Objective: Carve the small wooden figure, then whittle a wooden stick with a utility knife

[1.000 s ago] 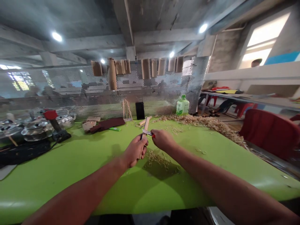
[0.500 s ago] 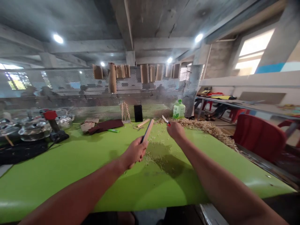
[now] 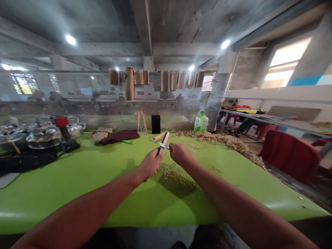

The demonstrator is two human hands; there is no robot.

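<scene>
Over the green table (image 3: 77,186) my left hand (image 3: 150,165) is closed round a thin wooden stick (image 3: 164,140) that points up and away from me. My right hand (image 3: 180,154) is closed on a small knife (image 3: 168,147) with a red handle. Its blade lies across the stick just above my left fingers. A small heap of wood shavings (image 3: 175,174) sits on the table under both hands.
A long drift of shavings (image 3: 228,141) runs along the table's right edge. A green bottle (image 3: 201,121), a black phone (image 3: 156,124), dark red cloth (image 3: 119,136) and a red-topped tool (image 3: 63,133) stand before a perforated metal screen (image 3: 103,100). Red chair (image 3: 290,155) at right.
Half a second ago my right hand had swung the knife out past the stick's tip. It has come back, and the blade rests on the stick near my left hand.
</scene>
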